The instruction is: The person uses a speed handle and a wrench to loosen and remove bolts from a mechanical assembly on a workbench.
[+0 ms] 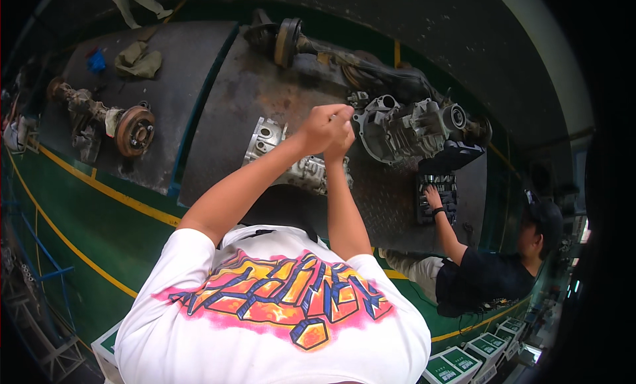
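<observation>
Head view: my left hand [323, 127] and right hand [342, 140] meet, both grips curled tight, fingers pressed together around something too small to make out. Right under the grip sits the grey ribbed cast-metal gearbox housing [291, 160] on the dark steel checker-plate table [391, 198]. It looks heavy, rigid, maybe oily; best held by its flange edges. Beyond the grip lies a second, bigger silver housing [401, 129]. Co-worker's hand [432, 197] in a socket tray [438, 197].
</observation>
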A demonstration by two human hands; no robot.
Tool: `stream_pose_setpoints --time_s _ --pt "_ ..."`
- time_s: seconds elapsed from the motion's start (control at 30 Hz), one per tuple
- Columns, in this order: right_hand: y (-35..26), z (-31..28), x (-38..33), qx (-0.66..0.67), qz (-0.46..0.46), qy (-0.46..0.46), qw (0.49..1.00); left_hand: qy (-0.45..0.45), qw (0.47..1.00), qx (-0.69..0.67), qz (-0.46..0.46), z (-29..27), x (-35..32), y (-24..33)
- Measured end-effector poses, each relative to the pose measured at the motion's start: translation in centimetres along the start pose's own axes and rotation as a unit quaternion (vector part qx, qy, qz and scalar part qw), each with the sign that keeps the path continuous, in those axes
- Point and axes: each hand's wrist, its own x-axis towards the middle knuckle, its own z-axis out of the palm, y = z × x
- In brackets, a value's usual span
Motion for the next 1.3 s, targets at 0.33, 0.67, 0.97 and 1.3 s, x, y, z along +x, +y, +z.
stream_pose_setpoints --time_s 0.33,0.67,0.97,1.3 --pt "-1.7 -3.5 0.2 0.411 0.389 -0.293 0.771 0.023 0.997 0.071 -0.009 -5.1 2.2 -1.3" --pt "-1.6 4.1 -3.5 0.6 0.271 -0.32 0.681 -0.092 0.98 0.17 0.044 1.3 0.1 -2.5" --pt "-1.2 -0.1 0.9 0.282 0.269 -0.007 0.921 0.025 0.999 0.017 -0.009 1.1 -0.8 -1.1" --pt "0.2 -3.8 -2.5 0.37 0.323 -0.223 0.842 0.095 0.985 0.141 -0.034 -2.8 1.5 -1.9"
